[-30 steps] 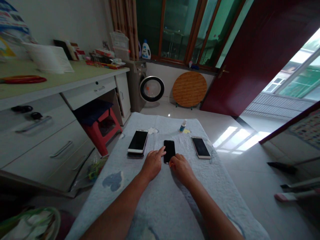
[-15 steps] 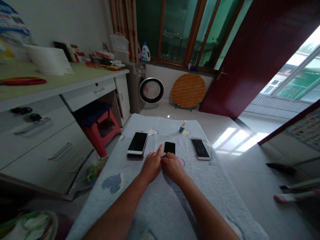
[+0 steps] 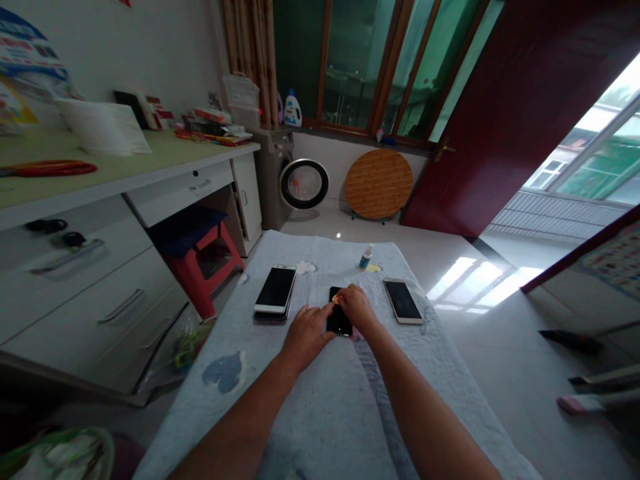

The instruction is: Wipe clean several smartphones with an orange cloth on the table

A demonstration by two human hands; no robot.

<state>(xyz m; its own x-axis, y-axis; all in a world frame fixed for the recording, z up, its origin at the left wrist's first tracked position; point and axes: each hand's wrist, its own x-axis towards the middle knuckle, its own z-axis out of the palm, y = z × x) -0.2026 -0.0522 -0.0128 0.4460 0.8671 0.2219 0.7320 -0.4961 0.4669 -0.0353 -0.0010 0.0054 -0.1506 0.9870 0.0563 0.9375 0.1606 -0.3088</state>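
Observation:
A black phone point(image 3: 340, 323) lies face up in the middle of a pale blue towel point(image 3: 325, 400) spread over a low table. My left hand point(image 3: 305, 335) rests on the towel with its fingertips pressed against the phone's left edge. Over the phone's upper half, my right hand point(image 3: 356, 307) pinches a small yellow piece point(image 3: 334, 300) against the screen; what the piece is stays too small to tell. A white phone point(image 3: 275, 291) stacked on a dark one lies to the left. To the right lies a gold-edged phone point(image 3: 403, 301).
A small bottle point(image 3: 365, 257) and a yellow scrap point(image 3: 373, 268) sit at the towel's far edge, a white wad point(image 3: 305, 267) beside them. A red stool point(image 3: 201, 259) and white desk drawers point(image 3: 100, 280) stand left. A washing machine point(image 3: 302, 183) and round wooden board point(image 3: 379, 183) stand beyond.
My right hand moved from the phone's near end up over its top half, now pinching a small yellow piece. My left hand slid back to the phone's left edge.

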